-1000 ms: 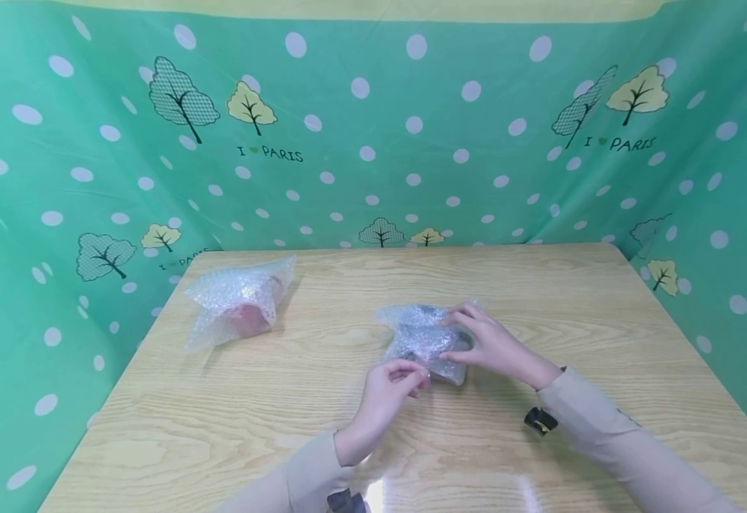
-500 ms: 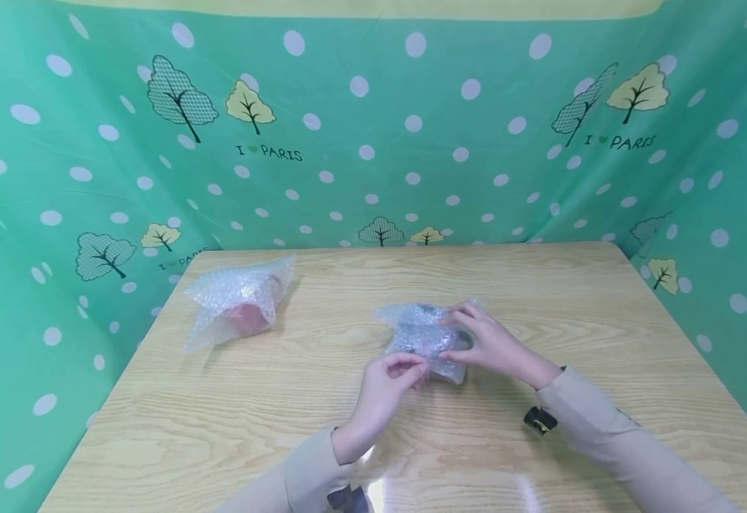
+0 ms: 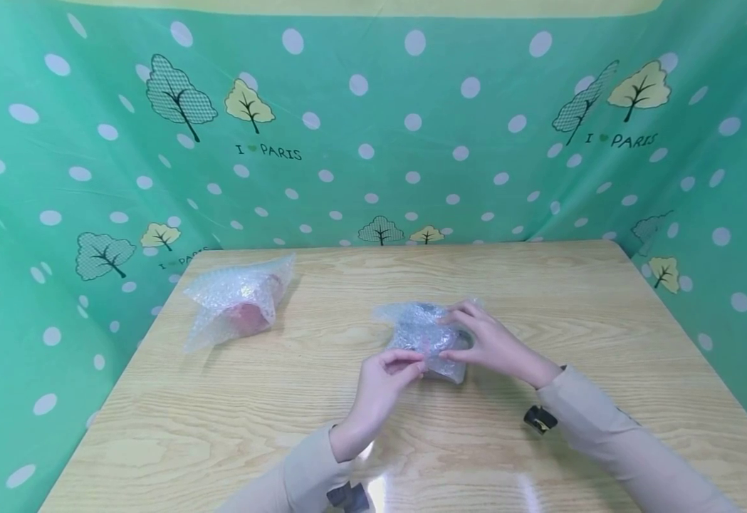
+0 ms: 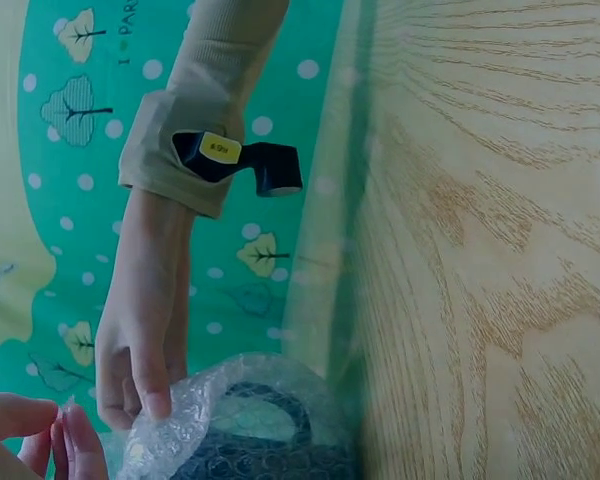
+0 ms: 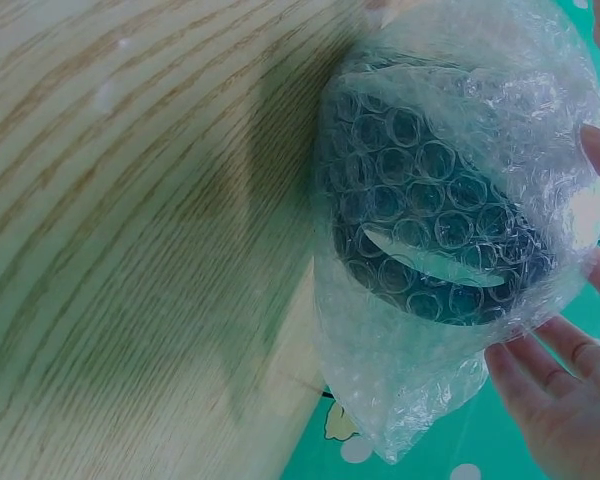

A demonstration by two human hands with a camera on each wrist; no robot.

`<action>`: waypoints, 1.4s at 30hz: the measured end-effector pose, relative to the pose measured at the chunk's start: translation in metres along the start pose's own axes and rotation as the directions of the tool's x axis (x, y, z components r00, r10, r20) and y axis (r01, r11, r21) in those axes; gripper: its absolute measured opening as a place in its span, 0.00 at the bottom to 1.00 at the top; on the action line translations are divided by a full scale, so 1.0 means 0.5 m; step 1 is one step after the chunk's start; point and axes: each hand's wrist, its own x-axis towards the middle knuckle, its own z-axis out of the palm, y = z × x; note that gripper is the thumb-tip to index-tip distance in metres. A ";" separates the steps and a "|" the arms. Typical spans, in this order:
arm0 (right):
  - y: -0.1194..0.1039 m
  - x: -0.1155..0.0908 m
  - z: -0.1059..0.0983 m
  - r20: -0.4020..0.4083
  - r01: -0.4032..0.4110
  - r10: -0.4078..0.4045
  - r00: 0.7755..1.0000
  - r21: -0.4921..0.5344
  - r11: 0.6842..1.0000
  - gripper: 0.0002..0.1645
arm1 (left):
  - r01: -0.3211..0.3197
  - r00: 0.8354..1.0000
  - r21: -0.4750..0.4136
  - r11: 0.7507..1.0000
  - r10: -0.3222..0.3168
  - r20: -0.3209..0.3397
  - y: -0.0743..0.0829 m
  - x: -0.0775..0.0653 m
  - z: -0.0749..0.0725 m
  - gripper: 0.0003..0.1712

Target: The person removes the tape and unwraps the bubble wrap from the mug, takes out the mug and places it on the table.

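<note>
A bubble-wrapped bundle (image 3: pixel 419 322) lies on the wooden table in front of me. The left wrist view shows a dark mug (image 4: pixel 298 425) with a loop handle inside the clear wrap, and its round dark end shows in the right wrist view. My right hand (image 3: pixel 493 348) grips the bundle from the right, thumb in front and fingers over the far side. At the near left edge, my left hand (image 3: pixel 381 390) pinches a thin clear strip that looks like tape between thumb and fingers, touching the wrap. A faint pinkish patch shows on the wrap by those fingertips.
Another bubble-wrapped bundle (image 3: pixel 222 288) with something pink inside sits at the table's far left. Green dotted cloth (image 3: pixel 379 107) hangs behind the table (image 3: pixel 270 420) and at both sides. Black camera mounts (image 3: pixel 541 419) are fixed at both wrists.
My left hand has crept slightly up and away from me along the wrap's near edge, still pinching. The right hand and both bundles hold their places.
</note>
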 end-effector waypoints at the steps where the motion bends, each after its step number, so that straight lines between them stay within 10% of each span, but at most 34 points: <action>1: 0.000 0.000 0.000 0.001 0.000 0.000 1.000 -0.001 1.000 0.29 | -0.002 1.000 -0.005 1.000 0.002 0.002 0.000 0.000 0.000 0.12; 15: -0.002 -0.001 -0.003 0.005 -0.011 0.011 1.000 0.003 1.000 0.30 | -0.093 0.994 0.094 0.991 0.098 -0.053 -0.001 0.000 -0.011 0.09; 27: -0.002 0.000 -0.001 0.008 -0.013 0.013 1.000 0.009 1.000 0.30 | -0.228 0.955 0.254 0.940 0.267 -0.131 -0.005 0.002 -0.024 0.08; 42: -0.002 0.001 -0.001 0.007 -0.011 0.011 1.000 0.018 1.000 0.29 | -0.400 0.885 0.510 0.761 0.466 -0.001 -0.026 0.020 -0.043 0.11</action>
